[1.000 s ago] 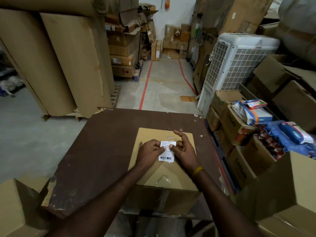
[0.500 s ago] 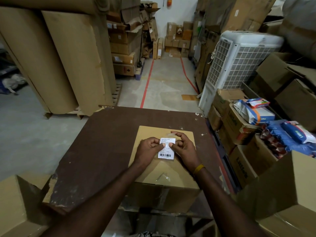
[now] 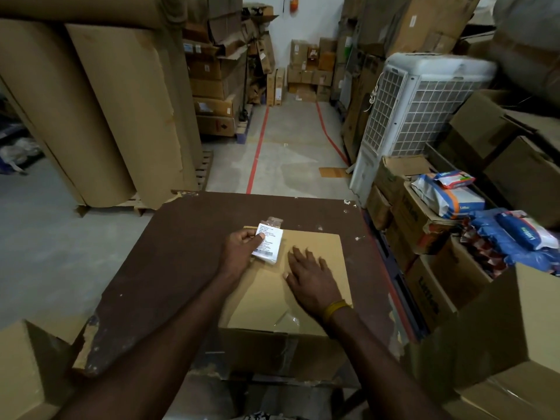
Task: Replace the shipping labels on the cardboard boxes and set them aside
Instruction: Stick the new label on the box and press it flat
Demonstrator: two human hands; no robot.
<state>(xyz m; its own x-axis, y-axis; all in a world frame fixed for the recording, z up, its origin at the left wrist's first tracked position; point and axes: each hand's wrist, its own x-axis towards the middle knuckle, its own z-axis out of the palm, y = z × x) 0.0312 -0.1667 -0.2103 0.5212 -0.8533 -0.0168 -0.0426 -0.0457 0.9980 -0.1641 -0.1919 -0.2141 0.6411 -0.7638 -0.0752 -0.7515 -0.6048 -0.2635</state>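
Currently: left hand [image 3: 242,253] pinches a white shipping label [image 3: 269,244], thumb on its printed face, fingers curled behind it. Label is peeled up off the cardboard box [image 3: 285,301] and held tilted above the box's far-left corner; a strip of clear tape [image 3: 274,221] hangs off its far edge. Can't tell whether the label's near edge touches the box top.

Right hand [image 3: 312,278] lies flat on the box top, fingers straight and slightly spread, palm down, gripping nothing. Yellow band [image 3: 335,307] on that wrist.

Box sits on the near-right part of a worn brown table [image 3: 169,268], its near face overhanging the table's near edge. Crumpled bit of clear tape [image 3: 286,320] stuck on the box top near the near edge.

Surroundings: big brown paper rolls [image 3: 106,110] on a pallet far left, white air cooler [image 3: 418,116] far right, stacked cartons [image 3: 421,222] on the right with blue-and-white packets [image 3: 448,198] on top, open carton [image 3: 27,368] near left. Red floor lines [image 3: 257,147] run down the aisle toward more boxes at the far wall.
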